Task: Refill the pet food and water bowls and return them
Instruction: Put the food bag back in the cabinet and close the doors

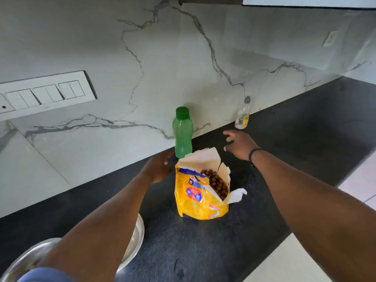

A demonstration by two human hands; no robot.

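An open yellow pet food bag (200, 197) stands upright on the black counter (203, 251), brown kibble (216, 184) showing in its torn top. A green water bottle (182, 133) with a green cap stands just behind it against the wall. My left hand (157, 168) hovers left of the bag's top, fingers relaxed, holding nothing. My right hand (238, 144) is spread open above the counter, behind and right of the bag. Two steel bowls (135, 239) sit at the lower left, mostly hidden under my left arm.
A small clear bottle (243, 113) with a yellow label stands by the marble wall to the right. A white switch panel (44, 94) is on the wall at left. The counter's front edge runs diagonally at the lower right.
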